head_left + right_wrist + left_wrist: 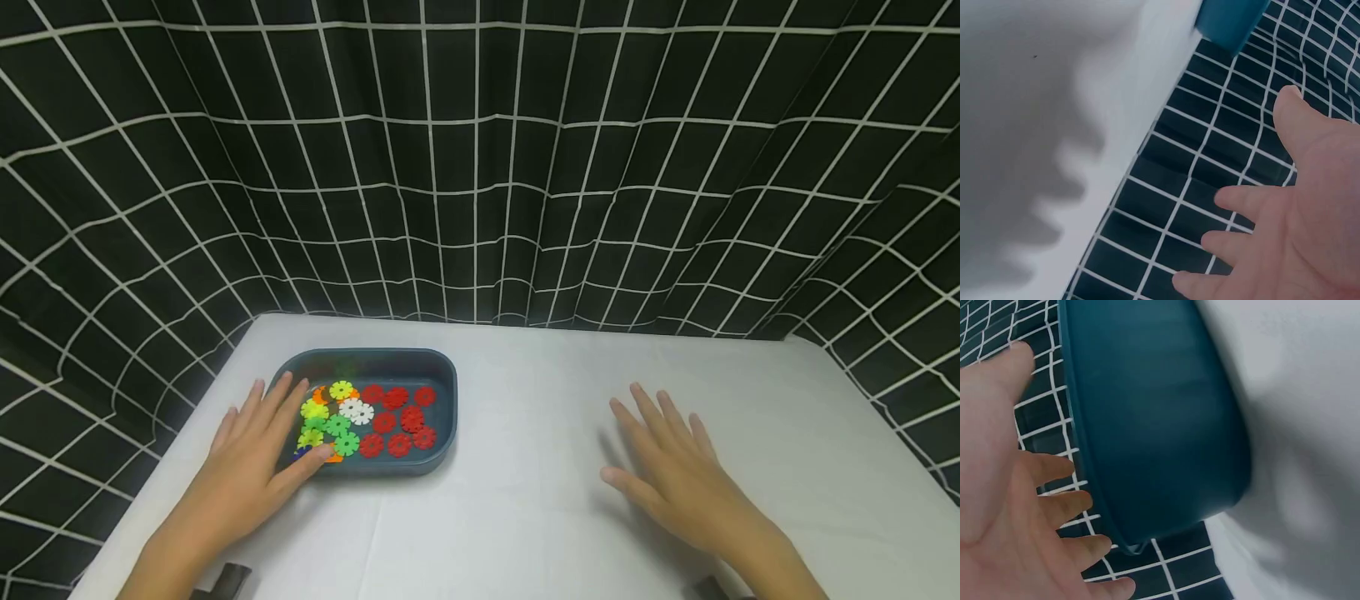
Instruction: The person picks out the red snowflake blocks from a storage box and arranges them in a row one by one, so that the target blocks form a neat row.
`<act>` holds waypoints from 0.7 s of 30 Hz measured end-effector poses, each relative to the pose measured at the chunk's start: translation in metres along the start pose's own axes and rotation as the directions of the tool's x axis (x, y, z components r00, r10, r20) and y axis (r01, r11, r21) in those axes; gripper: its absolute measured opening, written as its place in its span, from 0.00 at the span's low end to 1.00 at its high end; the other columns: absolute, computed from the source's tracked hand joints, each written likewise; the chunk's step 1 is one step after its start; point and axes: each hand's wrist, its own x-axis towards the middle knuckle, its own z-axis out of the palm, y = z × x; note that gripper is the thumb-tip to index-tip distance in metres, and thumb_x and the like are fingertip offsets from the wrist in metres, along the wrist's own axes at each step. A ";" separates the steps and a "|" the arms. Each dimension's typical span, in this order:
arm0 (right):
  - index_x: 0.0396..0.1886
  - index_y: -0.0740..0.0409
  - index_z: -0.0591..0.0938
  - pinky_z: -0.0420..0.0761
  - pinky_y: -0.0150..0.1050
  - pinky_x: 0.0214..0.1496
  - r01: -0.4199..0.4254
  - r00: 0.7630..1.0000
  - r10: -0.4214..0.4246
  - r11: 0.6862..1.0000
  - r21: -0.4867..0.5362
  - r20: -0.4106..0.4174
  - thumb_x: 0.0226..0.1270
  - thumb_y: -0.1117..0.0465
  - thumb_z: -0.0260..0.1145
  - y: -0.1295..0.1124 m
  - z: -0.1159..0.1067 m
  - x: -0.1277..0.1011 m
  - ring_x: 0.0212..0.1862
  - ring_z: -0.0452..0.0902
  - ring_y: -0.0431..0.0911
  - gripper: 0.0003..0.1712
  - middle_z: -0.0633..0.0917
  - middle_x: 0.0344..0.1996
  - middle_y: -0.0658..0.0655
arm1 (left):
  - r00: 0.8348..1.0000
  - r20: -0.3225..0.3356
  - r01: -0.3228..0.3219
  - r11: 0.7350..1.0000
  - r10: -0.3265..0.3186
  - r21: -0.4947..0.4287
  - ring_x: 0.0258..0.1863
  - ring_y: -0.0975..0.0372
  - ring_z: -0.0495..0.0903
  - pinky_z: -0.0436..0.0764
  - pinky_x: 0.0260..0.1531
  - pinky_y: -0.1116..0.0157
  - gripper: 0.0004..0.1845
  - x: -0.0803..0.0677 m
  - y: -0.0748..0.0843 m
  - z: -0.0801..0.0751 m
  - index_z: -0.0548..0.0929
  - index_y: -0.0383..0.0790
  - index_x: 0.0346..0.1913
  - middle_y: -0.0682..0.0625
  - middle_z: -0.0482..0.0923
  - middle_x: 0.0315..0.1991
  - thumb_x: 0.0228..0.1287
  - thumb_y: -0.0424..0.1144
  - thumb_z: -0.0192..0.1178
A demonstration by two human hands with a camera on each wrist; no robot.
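Observation:
A dark blue-grey plastic tray [442, 454] stands on the left part of the table. Inside it, red notched discs [400, 445] lie at the right, with green discs [347, 443], white discs [351, 407], yellow discs [341, 390] and a few orange ones at the left. My left hand [251, 454] is spread over the tray's left end, fingers straight and thumb over the near corner. In the left wrist view the tray's outer wall [1160, 425] is beside that hand's fingers. My right hand [667, 475] hovers palm down, fingers extended, above the table's right side, holding nothing.
A white cloth [540, 417] covers the table. Behind and at both sides hangs a black curtain [495, 158] with a white grid. In the right wrist view, the tray's blue corner [1230, 22] appears at the top, well away from the right hand.

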 end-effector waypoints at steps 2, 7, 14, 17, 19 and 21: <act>0.69 0.50 0.57 0.30 0.57 0.66 0.012 1.000 -0.012 1.000 -0.001 -0.006 0.61 0.37 0.54 -0.001 0.001 0.003 0.69 0.33 0.55 0.41 0.42 0.70 0.53 | 1.000 -0.005 0.008 1.000 -0.008 -0.016 0.68 0.47 0.38 0.30 0.61 0.44 0.44 0.001 -0.003 0.001 0.48 0.49 0.71 0.43 0.46 0.70 0.56 0.62 0.53; 0.67 0.52 0.62 0.36 0.52 0.68 0.038 0.999 -0.038 0.999 -0.002 -0.015 0.61 0.36 0.53 -0.004 0.002 0.009 0.69 0.36 0.54 0.40 0.47 0.70 0.54 | 0.999 -0.005 0.042 0.998 -0.042 -0.047 0.67 0.44 0.41 0.43 0.59 0.38 0.43 0.004 -0.010 0.005 0.51 0.43 0.70 0.40 0.48 0.69 0.58 0.61 0.52; 0.65 0.54 0.66 0.41 0.51 0.68 0.084 0.996 -0.084 0.996 -0.009 -0.015 0.61 0.38 0.54 -0.009 0.006 0.017 0.67 0.47 0.57 0.38 0.59 0.67 0.57 | 0.992 0.065 0.119 0.983 -0.110 -0.143 0.65 0.42 0.46 0.56 0.51 0.34 0.46 0.004 -0.017 0.009 0.46 0.40 0.71 0.38 0.42 0.69 0.58 0.61 0.53; 0.61 0.56 0.70 0.42 0.53 0.67 0.131 0.991 -0.131 0.991 -0.029 0.001 0.60 0.42 0.57 -0.011 0.007 0.022 0.65 0.55 0.59 0.34 0.65 0.63 0.60 | 0.988 0.089 0.140 0.977 -0.127 -0.163 0.65 0.41 0.49 0.58 0.50 0.34 0.48 0.006 -0.019 0.009 0.42 0.42 0.71 0.39 0.40 0.70 0.57 0.61 0.52; 0.57 0.57 0.74 0.46 0.57 0.66 0.169 0.986 -0.169 0.985 -0.041 0.011 0.59 0.44 0.60 -0.013 0.008 0.026 0.62 0.59 0.60 0.31 0.69 0.60 0.62 | 0.985 0.101 0.154 0.974 -0.139 -0.165 0.64 0.41 0.50 0.58 0.50 0.34 0.48 0.007 -0.019 0.008 0.41 0.42 0.71 0.39 0.39 0.70 0.58 0.61 0.52; 0.54 0.58 0.76 0.48 0.58 0.65 0.203 0.979 -0.203 0.978 -0.040 0.014 0.58 0.47 0.62 -0.017 0.009 0.030 0.61 0.62 0.60 0.28 0.72 0.57 0.62 | 0.984 0.101 0.161 0.973 -0.145 -0.167 0.64 0.41 0.50 0.58 0.50 0.34 0.47 0.008 -0.019 0.007 0.41 0.42 0.71 0.39 0.39 0.70 0.59 0.61 0.51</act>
